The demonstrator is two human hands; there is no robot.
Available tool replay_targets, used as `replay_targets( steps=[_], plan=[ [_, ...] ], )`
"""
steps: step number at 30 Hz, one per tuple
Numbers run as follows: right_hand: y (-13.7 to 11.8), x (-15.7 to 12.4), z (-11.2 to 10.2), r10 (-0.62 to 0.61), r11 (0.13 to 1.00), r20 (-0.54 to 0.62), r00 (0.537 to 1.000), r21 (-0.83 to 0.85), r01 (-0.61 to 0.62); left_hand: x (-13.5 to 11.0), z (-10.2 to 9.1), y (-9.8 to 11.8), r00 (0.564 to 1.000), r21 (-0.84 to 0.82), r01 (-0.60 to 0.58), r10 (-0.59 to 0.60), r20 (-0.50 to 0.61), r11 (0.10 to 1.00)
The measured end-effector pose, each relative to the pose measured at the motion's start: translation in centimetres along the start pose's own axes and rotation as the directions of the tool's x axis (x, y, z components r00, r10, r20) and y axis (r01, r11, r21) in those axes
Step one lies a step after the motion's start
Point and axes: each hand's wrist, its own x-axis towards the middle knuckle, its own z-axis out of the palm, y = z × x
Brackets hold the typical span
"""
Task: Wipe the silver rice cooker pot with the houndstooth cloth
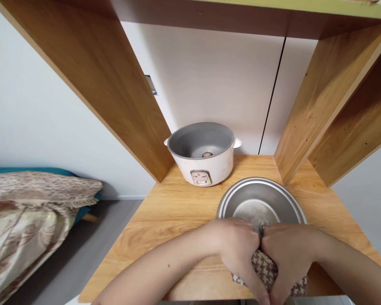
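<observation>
My left hand (241,243) and my right hand (285,250) are side by side at the front of the wooden desk, both closed on a brown and white houndstooth cloth (264,267). The cloth shows between the hands and below them; the rest is hidden under the fingers. Just beyond lies a round metal pot (257,207) with a wide rim, seen from above. My hands cover its near edge, and I cannot tell whether the cloth touches it. Behind it stands a white rice cooker body (206,165), lidless, with its grey inside and heating centre in view.
The wooden desk (155,207) has upright side boards (114,84) and a shelf (235,17) overhead. A white back wall (216,76) closes the recess. To the left, a patterned blanket (34,220) covers a low piece of furniture on the grey floor (114,220).
</observation>
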Motion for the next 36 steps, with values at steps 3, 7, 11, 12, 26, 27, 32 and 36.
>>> replay_targets(
  steps=[3, 7, 11, 12, 26, 27, 32, 36],
  plan=[
    [-0.13, -0.07, -0.09, 0.009, 1.0, 0.011, 1.0, 0.02, -0.009, 0.04, -0.08, 0.0, 1.0, -0.005, -0.008, 0.008, 0.018, 1.0],
    [-0.05, -0.04, -0.01, 0.005, 1.0, 0.014, 1.0, 0.017, -0.005, 0.1, 0.04, -0.03, 1.0, -0.01, -0.002, 0.002, 0.018, 1.0],
    [0.05, 0.01, 0.13, -0.005, 1.0, -0.023, 1.0, -0.009, 0.005, 0.11, 0.14, -0.02, 1.0, 0.006, 0.002, -0.002, 0.0, 1.0],
    [0.08, 0.03, 0.16, -0.004, 1.0, -0.023, 1.0, -0.019, 0.004, 0.08, 0.1, 0.01, 1.0, 0.008, 0.004, -0.004, 0.001, 1.0],
    [-0.17, -0.15, 0.07, 0.016, 1.0, 0.009, 1.0, -0.005, -0.016, 0.39, 0.33, -0.21, 1.0, 0.021, -0.015, 0.014, 0.019, 1.0],
    [-0.16, -0.14, 0.07, 0.01, 1.0, 0.002, 1.0, -0.012, -0.01, 0.37, 0.33, -0.22, 1.0, 0.016, -0.011, 0.011, 0.013, 1.0],
    [0.11, 0.07, 0.16, -0.004, 0.998, -0.027, 1.0, -0.058, 0.003, 0.15, 0.14, -0.14, 1.0, -0.006, 0.002, -0.002, 0.008, 1.0],
    [0.33, 0.2, 0.23, 0.004, 0.998, -0.014, 1.0, -0.057, -0.005, 0.07, -0.07, -0.03, 1.0, -0.012, 0.009, -0.009, 0.016, 1.0]
  ],
)
